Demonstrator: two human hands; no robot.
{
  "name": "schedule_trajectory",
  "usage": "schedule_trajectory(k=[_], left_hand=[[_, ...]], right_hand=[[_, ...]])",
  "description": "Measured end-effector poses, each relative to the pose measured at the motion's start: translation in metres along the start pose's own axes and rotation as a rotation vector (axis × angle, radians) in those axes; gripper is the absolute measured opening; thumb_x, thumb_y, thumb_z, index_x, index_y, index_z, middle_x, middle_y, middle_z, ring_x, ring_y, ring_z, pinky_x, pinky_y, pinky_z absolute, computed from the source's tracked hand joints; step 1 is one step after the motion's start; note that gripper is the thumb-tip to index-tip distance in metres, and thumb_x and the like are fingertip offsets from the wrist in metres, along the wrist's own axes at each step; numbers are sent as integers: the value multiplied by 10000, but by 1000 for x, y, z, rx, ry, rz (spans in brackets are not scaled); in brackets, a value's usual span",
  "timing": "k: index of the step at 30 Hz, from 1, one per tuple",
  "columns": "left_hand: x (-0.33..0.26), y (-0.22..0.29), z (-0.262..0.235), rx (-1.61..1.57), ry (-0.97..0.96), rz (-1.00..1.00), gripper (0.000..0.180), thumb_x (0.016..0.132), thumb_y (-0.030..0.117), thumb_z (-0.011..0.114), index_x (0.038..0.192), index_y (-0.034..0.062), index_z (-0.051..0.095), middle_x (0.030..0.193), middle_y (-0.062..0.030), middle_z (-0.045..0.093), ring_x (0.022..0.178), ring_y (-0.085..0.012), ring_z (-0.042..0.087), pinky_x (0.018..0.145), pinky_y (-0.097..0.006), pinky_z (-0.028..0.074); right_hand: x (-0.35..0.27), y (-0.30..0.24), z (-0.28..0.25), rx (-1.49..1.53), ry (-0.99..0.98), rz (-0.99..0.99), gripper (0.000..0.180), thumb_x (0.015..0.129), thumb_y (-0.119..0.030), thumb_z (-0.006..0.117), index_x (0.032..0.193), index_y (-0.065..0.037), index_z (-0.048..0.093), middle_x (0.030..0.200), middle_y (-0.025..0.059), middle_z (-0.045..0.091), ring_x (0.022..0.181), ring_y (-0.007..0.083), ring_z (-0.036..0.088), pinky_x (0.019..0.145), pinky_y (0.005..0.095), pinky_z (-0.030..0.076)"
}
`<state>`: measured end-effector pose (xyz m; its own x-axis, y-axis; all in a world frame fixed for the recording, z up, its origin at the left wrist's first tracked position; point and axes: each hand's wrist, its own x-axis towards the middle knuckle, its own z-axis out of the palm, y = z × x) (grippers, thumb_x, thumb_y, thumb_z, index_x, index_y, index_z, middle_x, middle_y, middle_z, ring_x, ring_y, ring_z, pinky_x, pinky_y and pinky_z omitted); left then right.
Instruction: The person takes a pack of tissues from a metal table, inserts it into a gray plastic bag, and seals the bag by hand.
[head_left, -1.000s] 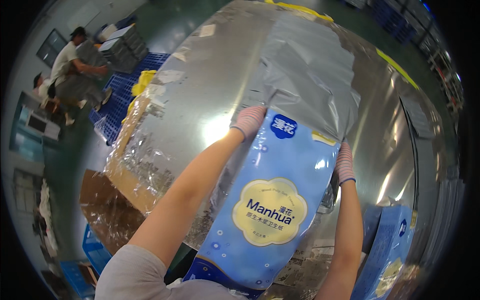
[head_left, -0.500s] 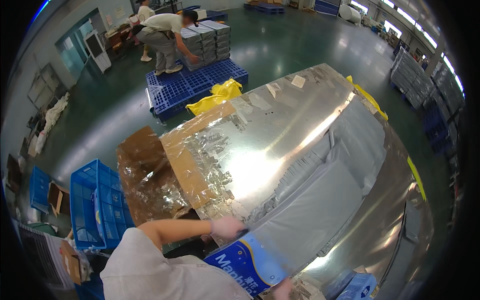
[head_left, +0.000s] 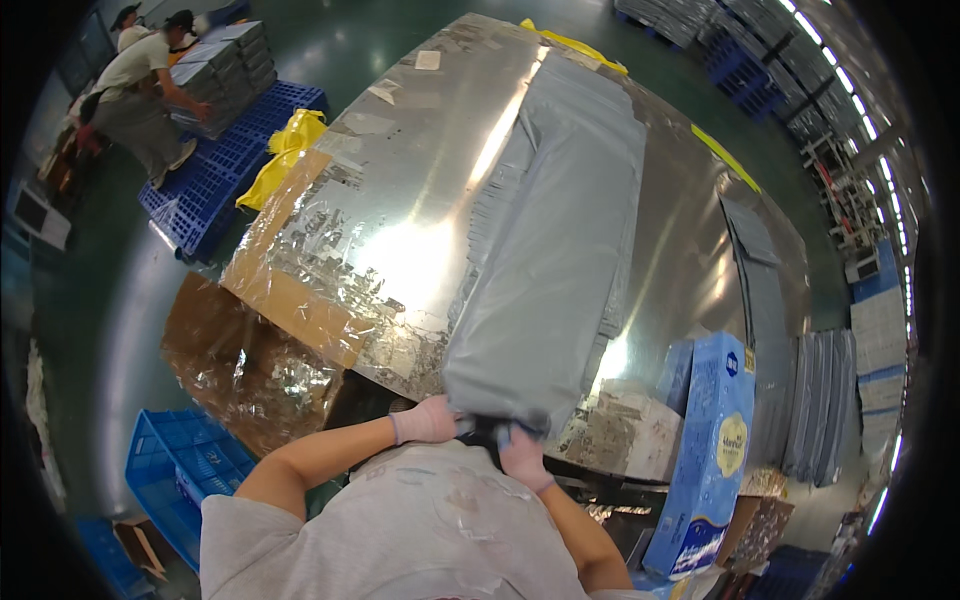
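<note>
A long grey plastic bag [head_left: 545,290] lies lengthwise on the metal-topped table, over other grey bags [head_left: 622,275], its near end at the table's front edge. My left hand [head_left: 430,420], in a pale glove, is closed on the left corner of that near end. My right hand [head_left: 522,455], also gloved, grips the dark, bunched edge beside it; motion smears this part. What lies inside the bag is hidden. To the right of my right hand, a long blue printed package [head_left: 705,440] leans at the table's front edge.
A film-covered cardboard box [head_left: 255,365] and a blue crate [head_left: 165,480] stand left of the table [head_left: 400,160]. More grey bags [head_left: 765,290] lie at its right side. Far left, a co-worker [head_left: 135,90] bends over wrapped stacks by a blue pallet [head_left: 235,160].
My view has swung right. The blue printed package protruding from the grey bag's near end no longer shows there. My right hand has come up beside my left at the bag's edge.
</note>
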<state>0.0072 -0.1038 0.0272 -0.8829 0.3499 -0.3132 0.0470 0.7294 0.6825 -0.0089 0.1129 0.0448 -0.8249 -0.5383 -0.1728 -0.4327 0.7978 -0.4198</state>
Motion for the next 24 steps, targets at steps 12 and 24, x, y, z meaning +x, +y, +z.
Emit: schedule_trajectory(k=[12,24], left_hand=[[-101,-64,-76,-330,-40,-386,266,823,240,547,921,7,630,581,-86,565,499,-165,548,490,-301,452],[1,-16,1,269,-122,155,425,846,389,473,1127,77,542,1133,-141,558,1035,-323,524,886,-390,404]], right_hand=[[-40,42,-1,465,-154,558,168,783,-119,551,864,25,584,785,111,600,727,197,561,656,312,460],[-36,13,37,1119,120,625,148,815,-60,543,920,7,623,748,10,605,609,65,478,574,224,426]])
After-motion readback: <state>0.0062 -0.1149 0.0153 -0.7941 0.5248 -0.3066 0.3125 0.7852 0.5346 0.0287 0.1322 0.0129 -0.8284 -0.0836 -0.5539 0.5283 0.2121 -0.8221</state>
